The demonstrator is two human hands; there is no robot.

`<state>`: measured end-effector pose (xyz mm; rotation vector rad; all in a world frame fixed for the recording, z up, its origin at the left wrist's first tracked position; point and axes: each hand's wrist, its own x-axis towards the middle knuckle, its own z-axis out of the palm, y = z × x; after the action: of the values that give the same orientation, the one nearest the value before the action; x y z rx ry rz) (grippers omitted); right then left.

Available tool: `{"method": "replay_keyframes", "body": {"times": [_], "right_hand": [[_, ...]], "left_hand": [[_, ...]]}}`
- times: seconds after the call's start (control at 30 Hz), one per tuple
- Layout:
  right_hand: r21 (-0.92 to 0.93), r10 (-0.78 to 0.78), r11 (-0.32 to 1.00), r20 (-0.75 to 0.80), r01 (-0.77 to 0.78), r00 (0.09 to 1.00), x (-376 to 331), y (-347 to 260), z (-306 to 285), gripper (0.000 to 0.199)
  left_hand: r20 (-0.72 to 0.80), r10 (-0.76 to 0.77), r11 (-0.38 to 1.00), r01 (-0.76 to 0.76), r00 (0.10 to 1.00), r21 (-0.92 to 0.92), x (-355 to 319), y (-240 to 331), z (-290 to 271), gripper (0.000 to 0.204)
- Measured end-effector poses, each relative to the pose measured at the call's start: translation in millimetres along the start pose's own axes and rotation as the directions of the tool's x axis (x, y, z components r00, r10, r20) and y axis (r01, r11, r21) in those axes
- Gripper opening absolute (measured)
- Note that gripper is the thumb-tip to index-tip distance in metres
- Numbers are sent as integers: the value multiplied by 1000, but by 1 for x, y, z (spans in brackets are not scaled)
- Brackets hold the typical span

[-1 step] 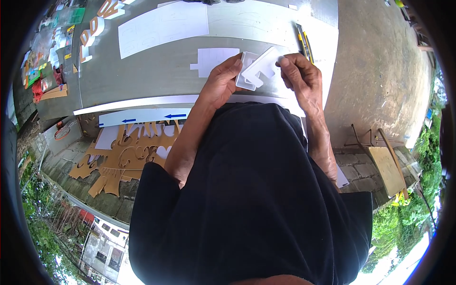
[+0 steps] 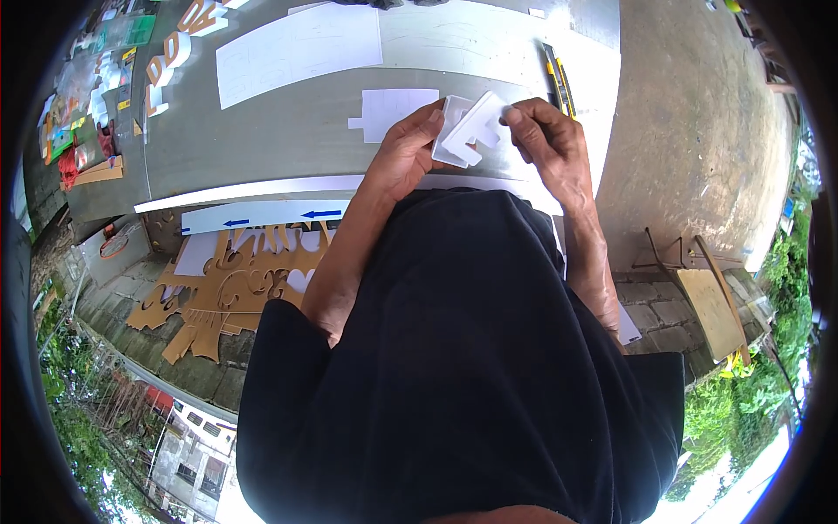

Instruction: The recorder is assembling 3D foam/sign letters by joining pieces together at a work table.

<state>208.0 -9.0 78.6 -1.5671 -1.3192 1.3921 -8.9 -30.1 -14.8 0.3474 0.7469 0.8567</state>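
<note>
Over the near part of the table, my left hand point(image 2: 412, 147) grips a shallow, whitish, box-like piece point(image 2: 449, 153) by its left side. A flat white cut-out piece point(image 2: 484, 116) with a notched edge lies tilted across it, overlapping its right part. My right hand point(image 2: 550, 138) is closed in a pinch at the upper right edge of that cut-out piece. Behind my left hand, a notched white sheet point(image 2: 393, 106) rests on the table. A yellow and black utility knife point(image 2: 559, 79) lies beyond my right hand.
The grey table point(image 2: 288, 140) carries large white sheets point(image 2: 301, 52) with faint pencil lines. Block letters point(image 2: 175, 51) stand at the far left, near a pile of bags and tools point(image 2: 96, 113). Brown cut-out boards point(image 2: 223, 293) lie below the table's near edge at left.
My right hand has shifted slightly left and toward me. The flat cut-out piece has moved with it, a little lower over the box-like piece.
</note>
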Motion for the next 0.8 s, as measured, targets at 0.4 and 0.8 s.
{"method": "replay_keyframes", "body": {"times": [0.4,0.8], "right_hand": [[-373,-292,885,25,280,956,13,27,18,26],[-474,-324,810,129,345,937,5,29,12,30]], "left_hand": [[66,-83,991,89,994,-104,0,-5,-1,49],[44,-144,982,148,989,-115,-2,-4,1,46]]}}
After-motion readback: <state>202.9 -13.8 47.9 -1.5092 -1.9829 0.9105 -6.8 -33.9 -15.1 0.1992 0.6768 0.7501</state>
